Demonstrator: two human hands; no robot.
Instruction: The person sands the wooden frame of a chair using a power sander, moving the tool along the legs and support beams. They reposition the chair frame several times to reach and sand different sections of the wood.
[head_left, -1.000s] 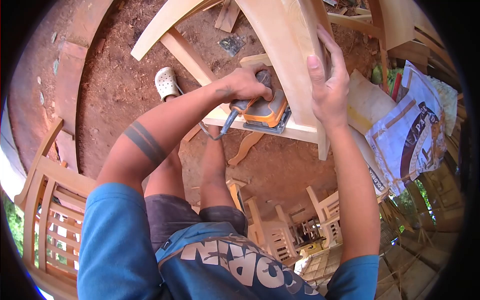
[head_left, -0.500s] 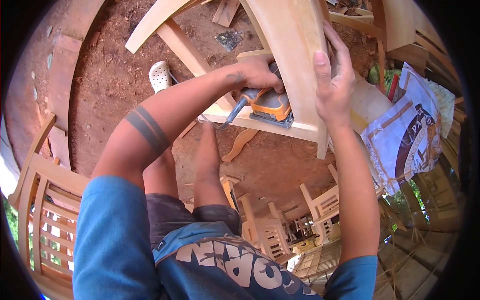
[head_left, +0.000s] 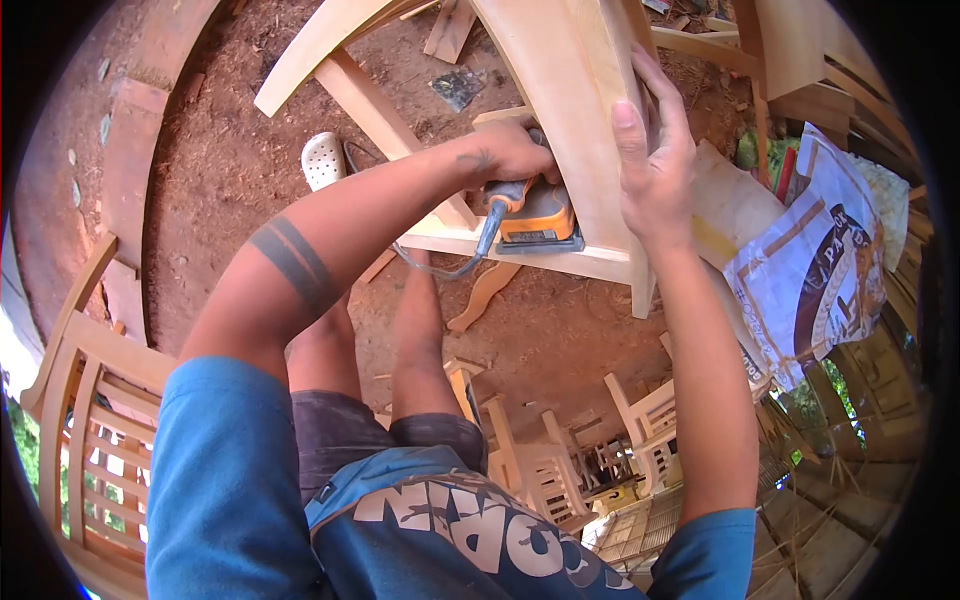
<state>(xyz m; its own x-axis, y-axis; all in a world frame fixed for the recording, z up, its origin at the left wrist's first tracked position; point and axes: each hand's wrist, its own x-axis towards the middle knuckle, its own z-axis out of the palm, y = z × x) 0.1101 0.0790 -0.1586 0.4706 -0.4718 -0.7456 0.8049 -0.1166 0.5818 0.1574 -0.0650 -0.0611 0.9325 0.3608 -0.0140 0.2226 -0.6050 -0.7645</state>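
Observation:
My left hand (head_left: 515,152) is closed over the top of an orange and black electric sander (head_left: 540,212), with some fingers hidden behind it. The sander's flat pad rests against a rail of a pale wooden chair frame (head_left: 565,95), beside its wide curved board. From the sander's back a grey cord (head_left: 487,232) loops down to the left. My right hand (head_left: 660,165) grips the board's right edge, thumb pointing up along the near side and fingers lying along the outer side.
A slatted wooden chair (head_left: 110,430) stands at lower left. A printed sack (head_left: 810,260) lies at right near more wooden parts. A curved wood piece (head_left: 485,295) and a scrap board (head_left: 450,30) lie on the dirt ground. Several chairs stand at bottom centre.
The sander has shifted slightly up and left and turned a little, with my left hand on it. My right hand appears slightly further left, still on the board's edge.

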